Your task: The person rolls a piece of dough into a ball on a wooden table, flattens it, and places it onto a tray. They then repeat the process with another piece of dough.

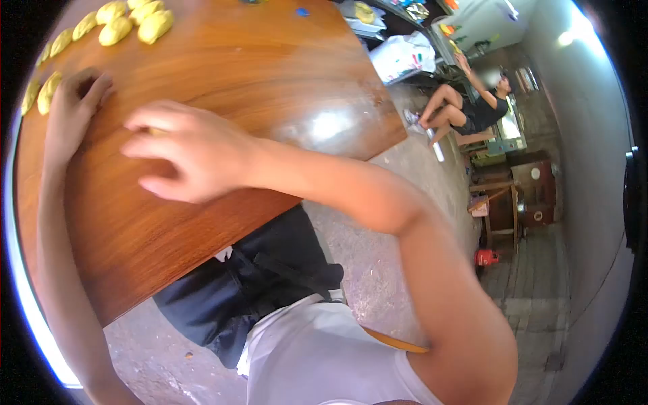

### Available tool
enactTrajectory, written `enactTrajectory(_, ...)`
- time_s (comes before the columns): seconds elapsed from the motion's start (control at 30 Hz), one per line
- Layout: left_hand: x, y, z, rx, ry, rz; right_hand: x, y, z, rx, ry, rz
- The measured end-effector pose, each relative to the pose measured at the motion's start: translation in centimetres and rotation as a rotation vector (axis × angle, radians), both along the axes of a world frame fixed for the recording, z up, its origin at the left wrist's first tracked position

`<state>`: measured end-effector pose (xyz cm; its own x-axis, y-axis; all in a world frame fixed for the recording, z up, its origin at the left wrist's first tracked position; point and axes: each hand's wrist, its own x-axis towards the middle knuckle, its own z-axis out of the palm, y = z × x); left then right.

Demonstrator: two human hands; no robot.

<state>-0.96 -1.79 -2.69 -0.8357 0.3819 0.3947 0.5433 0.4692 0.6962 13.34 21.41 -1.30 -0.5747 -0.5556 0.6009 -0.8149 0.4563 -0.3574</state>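
My left hand [75, 104] rests at the left side of the brown wooden table [270, 74], loosely curled, with its thumb apart from the fingers and nothing seen in it. Right beside it lie yellow lumps that look like dough [49, 93]. Several more yellow lumps [115, 30] are set out in rows at the table's far left. Over the table, closer to me, my right hand [196, 152] is cupped and somewhat blurred. Between its bent fingers a small yellow patch [158, 131] shows, apparently another lump, mostly hidden by the hand.
A small blue object [302, 12] lies near the table's far edge. Beyond the table are shelves with a white plastic bag [405, 57]. Farther right, a person [482, 111] in dark clothes sits with an arm raised. A red gas cylinder [484, 257] stands on the floor.
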Motion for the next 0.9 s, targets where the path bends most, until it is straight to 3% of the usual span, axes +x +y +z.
enactTrajectory(0.1,1.3,1.0,1.6,-0.058,0.025,0.039,2.7,6.3,0.1,0.1,0.0,-0.011)
enactTrajectory(0.2,1.6,1.7,2.5,-0.14,-0.002,0.042,0.0,8.9,2.2,0.329,0.151,-0.296)
enactTrajectory(0.3,1.5,1.3,1.6,-0.086,-0.06,0.072,-6.9,5.5,0.2,0.105,0.177,-0.328)
enactTrajectory(0.43,1.9,0.8,1.6,-0.065,0.044,0.077,-1.7,0.7,0.5,0.085,-0.019,-0.064)
enactTrajectory(0.53,2.3,1.5,2.2,-0.047,0.051,0.08,2.7,5.5,2.5,0.288,-0.096,0.128)
enactTrajectory(0.6,2.4,2.0,1.9,0.012,0.097,0.08,1.2,8.9,3.0,0.37,0.002,0.06)
enactTrajectory(0.63,2.3,1.7,1.9,0.015,0.088,0.088,-0.2,10.1,2.3,0.365,0.0,-0.097)
enactTrajectory(0.77,2.1,1.8,2.2,-0.012,0.038,0.045,-8.5,5.1,0.9,0.229,0.176,-0.186)
enactTrajectory(0.9,1.9,1.3,1.3,0.003,-0.001,0.041,-2.9,-1.4,0.8,0.132,-0.032,0.03)
